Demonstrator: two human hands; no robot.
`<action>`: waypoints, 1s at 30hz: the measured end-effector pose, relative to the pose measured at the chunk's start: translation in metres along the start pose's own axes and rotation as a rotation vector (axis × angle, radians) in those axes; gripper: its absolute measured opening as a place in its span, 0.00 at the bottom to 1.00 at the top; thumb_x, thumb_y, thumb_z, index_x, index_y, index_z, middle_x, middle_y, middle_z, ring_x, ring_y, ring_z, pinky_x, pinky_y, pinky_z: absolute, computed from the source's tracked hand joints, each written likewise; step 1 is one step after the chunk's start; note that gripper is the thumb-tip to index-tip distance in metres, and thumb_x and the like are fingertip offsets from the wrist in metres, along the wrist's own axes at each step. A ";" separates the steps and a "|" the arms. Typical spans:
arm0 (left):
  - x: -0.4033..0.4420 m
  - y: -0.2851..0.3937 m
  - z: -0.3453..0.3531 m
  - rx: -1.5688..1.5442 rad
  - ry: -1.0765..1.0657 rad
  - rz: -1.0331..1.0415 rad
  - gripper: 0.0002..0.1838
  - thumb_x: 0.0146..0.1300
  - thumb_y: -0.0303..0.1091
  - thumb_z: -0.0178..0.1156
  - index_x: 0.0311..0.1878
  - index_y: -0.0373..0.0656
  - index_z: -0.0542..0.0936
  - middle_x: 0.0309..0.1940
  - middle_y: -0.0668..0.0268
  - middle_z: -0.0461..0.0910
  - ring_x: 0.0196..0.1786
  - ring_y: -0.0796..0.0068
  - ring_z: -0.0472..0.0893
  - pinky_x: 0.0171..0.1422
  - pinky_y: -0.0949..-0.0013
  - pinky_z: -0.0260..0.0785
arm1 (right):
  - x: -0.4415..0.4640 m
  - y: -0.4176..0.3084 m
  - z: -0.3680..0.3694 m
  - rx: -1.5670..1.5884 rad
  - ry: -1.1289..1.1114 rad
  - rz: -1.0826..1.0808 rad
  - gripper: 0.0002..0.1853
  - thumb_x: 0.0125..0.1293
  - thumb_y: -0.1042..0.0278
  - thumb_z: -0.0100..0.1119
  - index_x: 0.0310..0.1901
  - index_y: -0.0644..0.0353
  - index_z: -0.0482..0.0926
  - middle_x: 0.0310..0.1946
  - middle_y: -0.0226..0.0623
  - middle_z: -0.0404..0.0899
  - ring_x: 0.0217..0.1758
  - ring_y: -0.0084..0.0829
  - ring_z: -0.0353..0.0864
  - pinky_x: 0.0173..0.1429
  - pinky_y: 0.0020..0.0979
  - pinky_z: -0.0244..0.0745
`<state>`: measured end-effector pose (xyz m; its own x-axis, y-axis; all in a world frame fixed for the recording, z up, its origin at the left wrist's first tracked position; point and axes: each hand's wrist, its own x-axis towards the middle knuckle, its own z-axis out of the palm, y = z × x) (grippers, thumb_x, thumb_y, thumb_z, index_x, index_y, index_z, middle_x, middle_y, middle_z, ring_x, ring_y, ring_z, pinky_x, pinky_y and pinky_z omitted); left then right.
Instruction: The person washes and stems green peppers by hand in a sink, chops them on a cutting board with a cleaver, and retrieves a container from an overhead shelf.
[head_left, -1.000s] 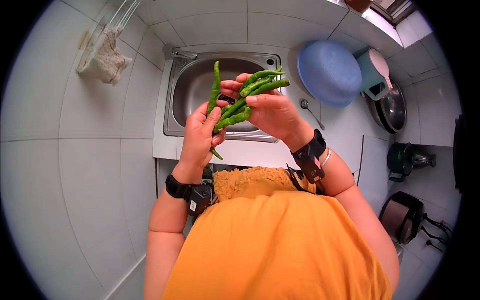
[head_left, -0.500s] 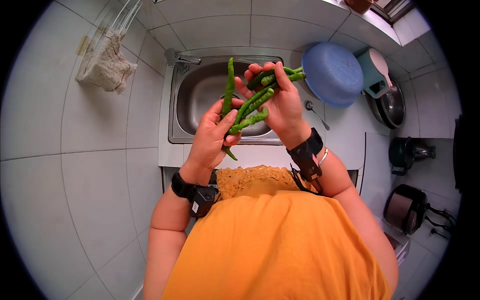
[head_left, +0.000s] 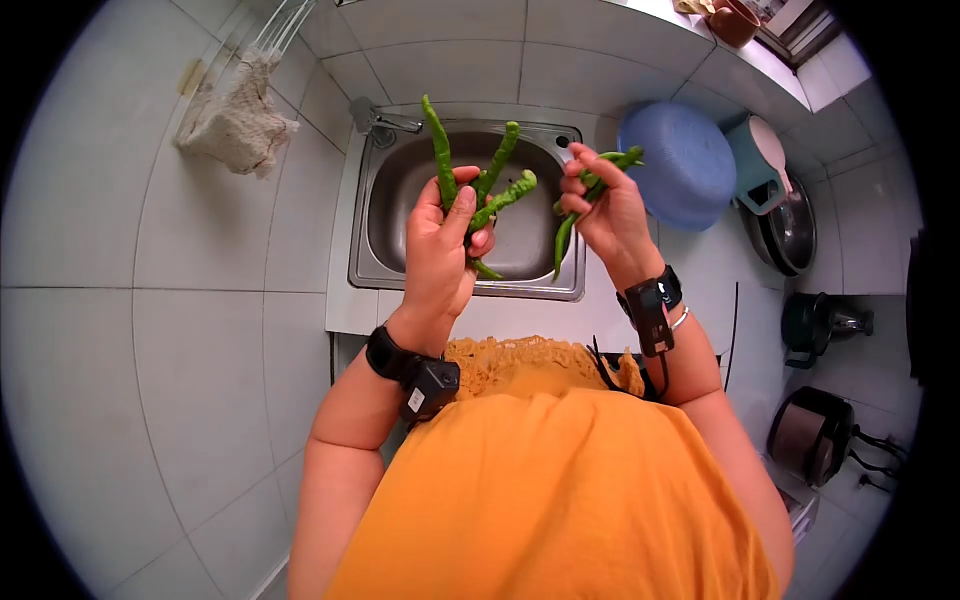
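Above the left part of the steel sink (head_left: 362, 262), my left hand (head_left: 440, 232) is closed round several long green chili peppers (head_left: 442, 150), whose ends fan out past the thumb and below the palm. My right hand (head_left: 612, 210) is over the sink's right rim, its fingers curled on more green peppers (head_left: 563, 243). One of these hangs down from the fingers and others point right, toward the blue basin. The two hands are apart. Parts of the peppers are hidden behind the fingers.
A faucet (head_left: 385, 122) stands at the sink's back left corner. On the right counter are an upturned blue basin (head_left: 680, 165), a light blue jug (head_left: 755, 165) and metal bowls (head_left: 790, 225). Farther right sits a dark cooker (head_left: 805, 435). A cloth (head_left: 240, 120) hangs at left.
My hands have separated, the right one moving rightward with some peppers. Fewer peppers stick out of my left hand. The view has shifted slightly.
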<state>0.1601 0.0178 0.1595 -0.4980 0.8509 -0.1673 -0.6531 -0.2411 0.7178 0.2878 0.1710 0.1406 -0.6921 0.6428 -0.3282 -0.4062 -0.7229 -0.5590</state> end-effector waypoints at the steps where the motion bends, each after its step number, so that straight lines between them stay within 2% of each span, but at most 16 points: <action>1: 0.002 -0.002 0.002 0.002 0.001 0.001 0.11 0.68 0.31 0.51 0.52 0.40 0.70 0.31 0.68 0.72 0.22 0.86 0.63 0.25 0.80 0.54 | -0.005 -0.001 0.006 -0.106 -0.046 0.090 0.09 0.64 0.66 0.57 0.44 0.58 0.74 0.27 0.27 0.73 0.26 0.17 0.67 0.24 0.19 0.59; 2: 0.003 -0.004 0.004 0.007 0.021 0.020 0.10 0.69 0.31 0.50 0.51 0.40 0.70 0.30 0.68 0.72 0.23 0.85 0.65 0.25 0.80 0.56 | -0.013 0.002 0.014 -0.102 -0.044 0.089 0.09 0.64 0.66 0.57 0.44 0.58 0.74 0.27 0.27 0.73 0.26 0.17 0.67 0.24 0.19 0.59; 4: -0.002 -0.008 0.010 0.012 0.035 0.033 0.09 0.69 0.31 0.50 0.49 0.41 0.70 0.30 0.68 0.73 0.24 0.84 0.67 0.25 0.80 0.58 | -0.029 0.014 0.030 -0.244 -0.169 0.261 0.14 0.62 0.64 0.60 0.48 0.57 0.74 0.27 0.24 0.73 0.26 0.15 0.68 0.24 0.18 0.59; 6: -0.004 -0.005 0.021 0.142 -0.005 -0.053 0.08 0.69 0.30 0.49 0.49 0.41 0.70 0.31 0.68 0.74 0.24 0.84 0.69 0.26 0.80 0.60 | -0.032 0.019 0.038 -0.269 -0.241 0.283 0.19 0.61 0.61 0.63 0.51 0.59 0.74 0.27 0.22 0.73 0.26 0.15 0.67 0.24 0.17 0.58; 9: -0.003 -0.008 0.015 0.163 -0.143 -0.125 0.12 0.69 0.32 0.49 0.53 0.41 0.68 0.33 0.66 0.75 0.22 0.84 0.69 0.24 0.83 0.59 | -0.030 0.016 0.043 -0.376 -0.199 0.261 0.19 0.61 0.60 0.63 0.51 0.60 0.75 0.27 0.25 0.74 0.24 0.16 0.69 0.23 0.18 0.57; 10: -0.003 -0.007 0.013 0.154 -0.196 -0.190 0.15 0.69 0.34 0.49 0.57 0.41 0.67 0.32 0.65 0.75 0.21 0.84 0.67 0.23 0.84 0.58 | -0.026 0.017 0.038 -0.399 -0.179 0.252 0.18 0.61 0.60 0.62 0.49 0.61 0.76 0.27 0.27 0.76 0.23 0.17 0.71 0.23 0.18 0.58; 12: -0.004 -0.001 0.010 0.173 -0.226 -0.270 0.15 0.70 0.34 0.48 0.57 0.41 0.67 0.32 0.65 0.74 0.20 0.85 0.67 0.22 0.84 0.59 | -0.026 0.018 0.035 -0.419 -0.156 0.248 0.17 0.61 0.60 0.62 0.48 0.62 0.77 0.27 0.29 0.77 0.22 0.18 0.72 0.22 0.19 0.60; 14: -0.004 0.000 0.007 0.190 -0.256 -0.344 0.15 0.70 0.34 0.47 0.57 0.40 0.66 0.32 0.64 0.74 0.19 0.85 0.67 0.21 0.84 0.59 | -0.028 0.016 0.039 -0.479 -0.186 0.190 0.14 0.61 0.62 0.62 0.42 0.63 0.78 0.26 0.31 0.78 0.18 0.19 0.72 0.20 0.20 0.62; 17: -0.005 0.002 0.006 0.169 -0.304 -0.420 0.16 0.71 0.34 0.46 0.57 0.37 0.65 0.34 0.60 0.75 0.22 0.81 0.71 0.24 0.80 0.64 | -0.031 0.016 0.040 -0.450 -0.191 0.170 0.12 0.61 0.63 0.61 0.38 0.63 0.78 0.25 0.31 0.77 0.17 0.19 0.71 0.19 0.19 0.64; 19: -0.010 0.013 0.017 0.166 -0.209 -0.450 0.15 0.71 0.34 0.43 0.56 0.35 0.65 0.36 0.56 0.76 0.27 0.76 0.75 0.31 0.77 0.71 | -0.029 0.016 0.036 -0.394 -0.221 0.143 0.11 0.62 0.63 0.61 0.37 0.63 0.78 0.25 0.32 0.77 0.17 0.20 0.71 0.18 0.19 0.63; 20: -0.013 0.020 0.022 0.165 -0.210 -0.449 0.15 0.71 0.34 0.43 0.56 0.35 0.65 0.36 0.56 0.76 0.27 0.76 0.75 0.31 0.77 0.71 | -0.029 0.016 0.035 -0.338 -0.250 0.115 0.11 0.62 0.63 0.61 0.36 0.63 0.77 0.24 0.32 0.77 0.17 0.20 0.71 0.18 0.19 0.62; 22: -0.023 0.031 0.027 0.139 -0.172 -0.433 0.16 0.71 0.35 0.42 0.54 0.34 0.66 0.38 0.53 0.77 0.31 0.72 0.78 0.38 0.74 0.74 | -0.033 0.016 0.035 -0.321 -0.270 0.100 0.10 0.62 0.63 0.60 0.36 0.62 0.78 0.26 0.32 0.77 0.20 0.19 0.74 0.19 0.19 0.63; 26: -0.030 0.034 0.023 0.140 -0.134 -0.414 0.17 0.71 0.39 0.43 0.52 0.35 0.68 0.38 0.56 0.77 0.32 0.74 0.78 0.41 0.74 0.76 | -0.030 0.013 0.027 -0.259 -0.245 0.072 0.09 0.63 0.62 0.60 0.36 0.59 0.78 0.28 0.29 0.77 0.27 0.17 0.75 0.22 0.17 0.61; 28: -0.030 0.027 0.013 0.423 -0.101 -0.245 0.15 0.69 0.40 0.49 0.47 0.37 0.73 0.34 0.62 0.78 0.31 0.79 0.77 0.38 0.77 0.74 | -0.030 0.010 0.026 -0.268 -0.248 0.039 0.08 0.62 0.62 0.61 0.36 0.57 0.78 0.27 0.27 0.76 0.27 0.17 0.75 0.22 0.17 0.58; 29: -0.029 0.028 0.012 0.423 -0.101 -0.246 0.15 0.69 0.40 0.49 0.47 0.37 0.73 0.34 0.62 0.78 0.31 0.79 0.77 0.38 0.77 0.74 | -0.030 0.009 0.025 -0.275 -0.250 0.027 0.08 0.62 0.62 0.61 0.36 0.56 0.78 0.27 0.26 0.76 0.27 0.16 0.75 0.22 0.16 0.57; 30: -0.029 0.028 0.011 0.653 -0.143 -0.193 0.13 0.68 0.38 0.51 0.44 0.37 0.75 0.31 0.65 0.78 0.30 0.81 0.76 0.36 0.78 0.72 | -0.030 0.009 0.024 -0.275 -0.250 0.027 0.08 0.62 0.62 0.61 0.36 0.56 0.78 0.27 0.26 0.76 0.27 0.16 0.75 0.22 0.16 0.57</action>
<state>0.1625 -0.0089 0.1916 -0.2980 0.9143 -0.2742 -0.2232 0.2126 0.9513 0.2904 0.1391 0.1642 -0.8385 0.5180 -0.1690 -0.2335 -0.6219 -0.7475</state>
